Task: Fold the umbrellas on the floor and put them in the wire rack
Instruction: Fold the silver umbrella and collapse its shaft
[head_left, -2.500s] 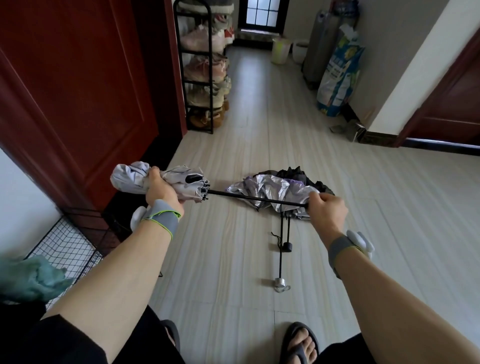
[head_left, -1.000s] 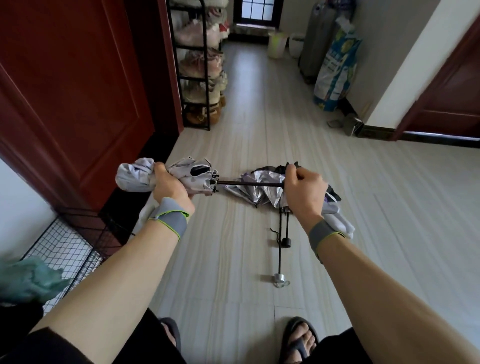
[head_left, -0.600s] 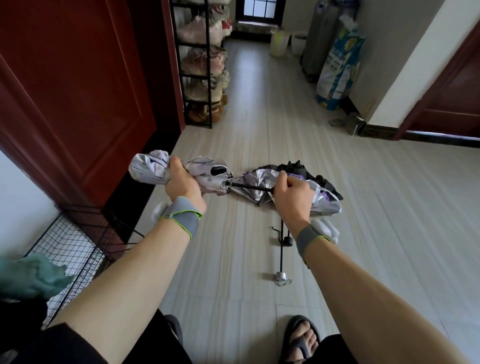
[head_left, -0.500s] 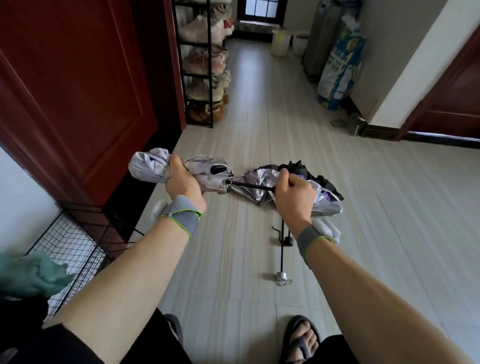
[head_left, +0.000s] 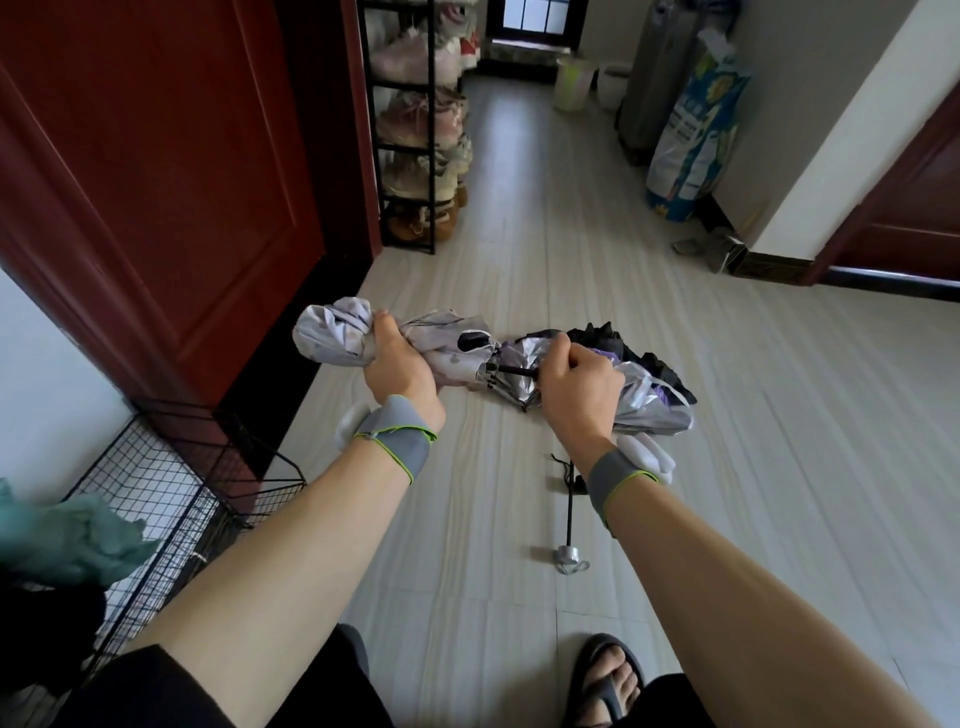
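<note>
What you grip: a pale grey umbrella (head_left: 332, 340), its canopy bunched into a crumpled roll. It lies roughly level across the view, held above the floor between your two hands.
Left hand (head_left: 400, 376): clenched round the middle of the bunched canopy, with fabric bulging out on both sides of your fist.
Right hand (head_left: 576, 387): curled tight round the end of the black shaft (head_left: 514, 370). Whatever handle sits inside your fist is hidden.
Gap between hands: only a short stretch of shaft shows between the canopy's rim and your right fist, so your hands are near each other but apart.
Second umbrella (head_left: 649, 410): on the floor just beyond your right hand, partly covered by it in the view. Its silver, black and purple canopy lies in a loose heap.
Second shaft (head_left: 571, 512): thin and black, running along the floor from that heap toward you and ending in a silver handle (head_left: 569, 553).
Wire rack (head_left: 171, 493): black mesh, low at your left beside the wall, left of your left forearm and well apart from both umbrellas.
Teal cloth (head_left: 67, 535): blurred at the left edge, over the rack's near part. You cannot tell whether it lies inside the rack.
Wristbands: grey with green edging, one on each wrist (head_left: 400, 441).
Floor (head_left: 779, 467): pale planks.
Foot (head_left: 608, 675): yours, in a dark sandal, at the bottom edge.
Red door (head_left: 156, 182): on your left, above the rack.
Shoe shelf (head_left: 410, 130): black, filled with shoes, beyond the door.
Printed sack (head_left: 696, 140): leaning at the far right wall.
</note>
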